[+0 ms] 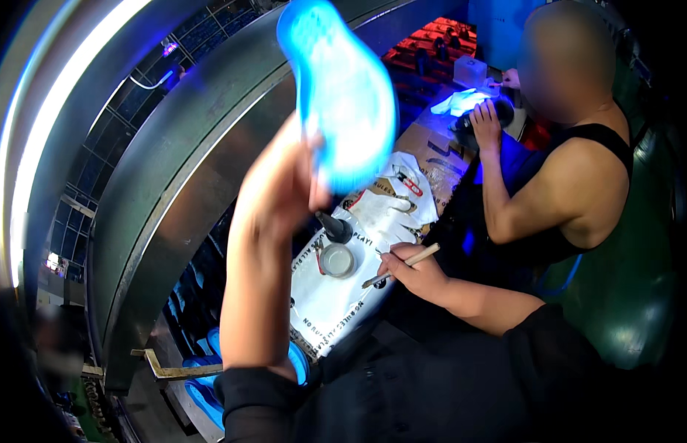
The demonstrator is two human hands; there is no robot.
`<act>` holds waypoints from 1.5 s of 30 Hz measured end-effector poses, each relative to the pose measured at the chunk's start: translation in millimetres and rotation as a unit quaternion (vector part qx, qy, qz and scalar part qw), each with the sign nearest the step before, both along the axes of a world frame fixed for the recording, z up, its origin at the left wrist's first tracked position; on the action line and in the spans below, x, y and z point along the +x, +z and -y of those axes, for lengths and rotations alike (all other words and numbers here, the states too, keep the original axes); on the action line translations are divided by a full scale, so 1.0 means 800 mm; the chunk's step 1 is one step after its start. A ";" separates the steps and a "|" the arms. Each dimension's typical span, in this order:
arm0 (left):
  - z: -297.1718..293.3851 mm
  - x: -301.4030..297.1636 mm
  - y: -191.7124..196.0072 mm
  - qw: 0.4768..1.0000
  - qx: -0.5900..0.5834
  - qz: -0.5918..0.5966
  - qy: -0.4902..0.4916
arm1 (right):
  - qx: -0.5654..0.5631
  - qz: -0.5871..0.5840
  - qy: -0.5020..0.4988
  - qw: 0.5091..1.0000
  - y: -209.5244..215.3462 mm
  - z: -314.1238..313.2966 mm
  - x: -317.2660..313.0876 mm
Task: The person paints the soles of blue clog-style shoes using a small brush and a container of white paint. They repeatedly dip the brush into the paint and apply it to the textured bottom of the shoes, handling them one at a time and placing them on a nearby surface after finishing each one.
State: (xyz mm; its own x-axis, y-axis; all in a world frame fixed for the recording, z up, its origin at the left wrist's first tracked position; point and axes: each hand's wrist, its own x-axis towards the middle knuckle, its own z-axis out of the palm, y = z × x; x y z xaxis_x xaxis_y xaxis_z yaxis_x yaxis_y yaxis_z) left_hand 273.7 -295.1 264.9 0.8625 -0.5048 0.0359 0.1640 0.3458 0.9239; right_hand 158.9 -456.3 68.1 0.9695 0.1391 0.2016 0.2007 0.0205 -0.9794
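Observation:
My left hand (288, 173) is raised high, its fingers closed on the lower edge of a shoe sole (351, 96) that glows blue-white and is partly blurred. Over the worktable, my right hand (417, 269) grips a thin brush (421, 255) with a pale wooden handle, its dark tip pointing down and left. A small round cup (336, 261) with pale contents stands left of the brush tip. Right behind the cup is a black cone-shaped nozzle or bottle (334, 227). Both stand on a white printed sheet (325, 303).
A white cloth or glove (384, 210) and a small red tool (410, 184) lie farther back on the sheet. Several blue soles (203, 395) rest at the lower left, beside a curved dark metal housing (181, 140). To the right, a co-worker (557, 162) handles a dark item under blue light.

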 end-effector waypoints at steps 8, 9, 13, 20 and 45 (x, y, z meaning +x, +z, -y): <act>0.108 0.030 0.012 0.988 -0.108 -0.043 0.100 | 0.016 -0.062 -0.025 0.998 -0.024 0.041 0.003; 0.089 0.016 -0.015 0.990 -0.072 -0.071 0.096 | 0.029 -0.063 -0.031 0.997 -0.027 0.043 0.005; -0.045 -0.056 -0.135 0.973 0.123 -0.053 0.186 | 0.063 -0.066 -0.022 0.996 -0.046 0.036 0.013; -0.334 -0.287 -0.286 0.516 0.684 0.179 0.484 | 0.098 -0.128 0.030 0.986 -0.057 0.003 0.020; -0.377 -0.382 -0.300 0.857 -0.060 -0.228 0.459 | 0.014 -0.125 0.077 0.989 -0.035 -0.078 -0.006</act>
State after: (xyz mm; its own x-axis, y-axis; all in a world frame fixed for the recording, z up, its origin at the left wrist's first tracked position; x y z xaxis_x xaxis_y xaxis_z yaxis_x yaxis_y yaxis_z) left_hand -31.8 6.7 24.7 0.8327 0.3770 -0.4056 0.1066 0.6096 0.7855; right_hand 153.9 -393.5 40.1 0.9576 0.2859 -0.0354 -0.0549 0.0605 -0.9967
